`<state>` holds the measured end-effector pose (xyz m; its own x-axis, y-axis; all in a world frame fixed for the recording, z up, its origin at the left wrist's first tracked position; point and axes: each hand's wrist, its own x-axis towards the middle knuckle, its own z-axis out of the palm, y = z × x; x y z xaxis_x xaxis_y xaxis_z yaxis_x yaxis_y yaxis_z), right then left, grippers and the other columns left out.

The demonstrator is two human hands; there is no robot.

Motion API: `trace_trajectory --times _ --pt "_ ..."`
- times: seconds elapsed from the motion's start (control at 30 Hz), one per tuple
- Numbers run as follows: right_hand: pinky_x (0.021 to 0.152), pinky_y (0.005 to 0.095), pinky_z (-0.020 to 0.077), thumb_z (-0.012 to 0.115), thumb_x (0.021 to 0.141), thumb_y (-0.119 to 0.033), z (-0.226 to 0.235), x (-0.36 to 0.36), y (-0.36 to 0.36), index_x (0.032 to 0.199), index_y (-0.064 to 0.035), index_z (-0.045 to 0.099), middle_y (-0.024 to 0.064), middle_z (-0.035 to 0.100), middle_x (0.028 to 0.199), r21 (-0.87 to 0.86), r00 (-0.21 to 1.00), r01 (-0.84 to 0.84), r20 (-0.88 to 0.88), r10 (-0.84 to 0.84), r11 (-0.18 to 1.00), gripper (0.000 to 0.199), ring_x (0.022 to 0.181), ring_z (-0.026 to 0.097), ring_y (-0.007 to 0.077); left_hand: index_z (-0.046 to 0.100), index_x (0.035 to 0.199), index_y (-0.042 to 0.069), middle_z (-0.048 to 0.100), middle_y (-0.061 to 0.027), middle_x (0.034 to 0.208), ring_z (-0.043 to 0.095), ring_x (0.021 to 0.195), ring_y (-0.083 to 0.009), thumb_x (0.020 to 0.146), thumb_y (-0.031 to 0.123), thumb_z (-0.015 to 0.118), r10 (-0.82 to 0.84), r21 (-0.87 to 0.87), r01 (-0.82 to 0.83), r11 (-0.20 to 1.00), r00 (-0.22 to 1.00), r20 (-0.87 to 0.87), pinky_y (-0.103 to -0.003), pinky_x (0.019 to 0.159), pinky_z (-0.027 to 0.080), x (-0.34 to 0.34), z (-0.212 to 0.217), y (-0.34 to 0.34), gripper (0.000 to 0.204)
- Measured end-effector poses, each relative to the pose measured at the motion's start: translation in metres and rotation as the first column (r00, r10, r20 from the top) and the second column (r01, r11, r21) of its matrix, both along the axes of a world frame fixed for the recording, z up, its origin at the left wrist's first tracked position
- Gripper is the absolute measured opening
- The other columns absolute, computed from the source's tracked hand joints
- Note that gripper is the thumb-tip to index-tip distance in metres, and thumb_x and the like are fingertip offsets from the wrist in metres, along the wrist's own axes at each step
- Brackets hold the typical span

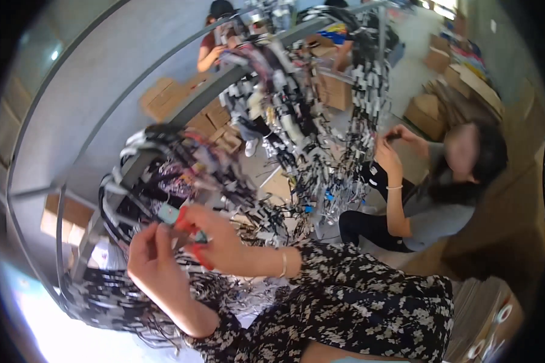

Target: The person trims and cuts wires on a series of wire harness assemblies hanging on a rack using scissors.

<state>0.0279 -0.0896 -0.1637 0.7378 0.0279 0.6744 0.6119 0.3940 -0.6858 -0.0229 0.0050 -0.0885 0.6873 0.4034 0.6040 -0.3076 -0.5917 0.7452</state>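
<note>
Your view is moderately lit, with a washed-out white glare at lower left, a small bright spot at upper left and dim brown shade along the right. Slight blur softens your right hand and the cable bundles; fisheye distortion bends the metal frame toward black corners.

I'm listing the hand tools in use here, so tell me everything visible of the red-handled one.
The red-handled tool is held up in the right grip, partly covered by its fingers. Its two red handle parts look like smooth plastic, with teal showing between them. Its greyish front end points left, close to the left grip; whether they touch is unclear. Blur hides its exact type and whether it is open.
</note>
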Motion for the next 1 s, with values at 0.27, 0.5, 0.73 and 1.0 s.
trace_trajectory --times 0.27,0.5,0.73,1.0 --pt "0.08 0.0383 0.0507 0.073 0.07 0.011 0.008 -0.002 -0.004 0.106 -0.0036 0.056 0.0135 0.059 0.103 0.041 0.995 0.057 0.083 -0.06 0.998 0.043 0.093 0.061 0.0324 0.061 0.094 -0.005 0.064 -0.0077 0.078 0.06 0.07 -0.0108 0.099 0.008 0.057 -0.126 0.107 0.147 0.983 0.975 -0.182 -0.025 0.061 0.05 -0.003 0.025 0.014 0.015" --pt "0.079 0.0363 0.05 0.073 0.074 0.01 0.004 0.004 -0.002 0.109 -0.0012 0.055 0.0137 0.057 0.101 -0.032 0.992 -0.004 0.128 0.008 0.999 0.041 0.091 0.06 0.03 0.06 0.094 -0.004 0.06 -0.0047 0.077 0.056 0.069 -0.0089 0.097 0.005 0.057 -0.062 0.24 0.11 0.964 0.978 -0.199 -0.024 0.063 0.048 -0.003 0.025 0.021 0.009" --pt "0.071 0.0295 0.0508 0.067 0.084 0.009 0.013 0.002 0.012 0.109 -0.0001 0.057 0.0082 0.061 0.088 0.14 0.965 -0.255 -0.026 0.261 0.957 0.029 0.078 0.062 0.0166 0.065 0.09 -0.002 0.062 -0.0036 0.077 0.055 0.07 -0.0088 0.09 0.003 0.065 0.0 0.102 0.008 0.995 0.997 -0.08 -0.024 0.064 0.046 0.006 0.006 0.039 0.005" --pt "0.068 0.0228 0.0518 0.073 0.085 0.003 0.032 0.009 -0.014 0.101 0.0008 0.064 0.0045 0.069 0.084 0.056 0.887 -0.297 -0.354 0.297 0.953 0.018 0.074 0.065 0.0087 0.064 0.088 -0.002 0.066 -0.0069 0.075 0.064 0.064 -0.0121 0.09 0.002 0.063 -0.064 -0.206 0.072 0.976 0.997 0.047 -0.026 0.059 0.052 0.024 -0.007 0.015 0.004"
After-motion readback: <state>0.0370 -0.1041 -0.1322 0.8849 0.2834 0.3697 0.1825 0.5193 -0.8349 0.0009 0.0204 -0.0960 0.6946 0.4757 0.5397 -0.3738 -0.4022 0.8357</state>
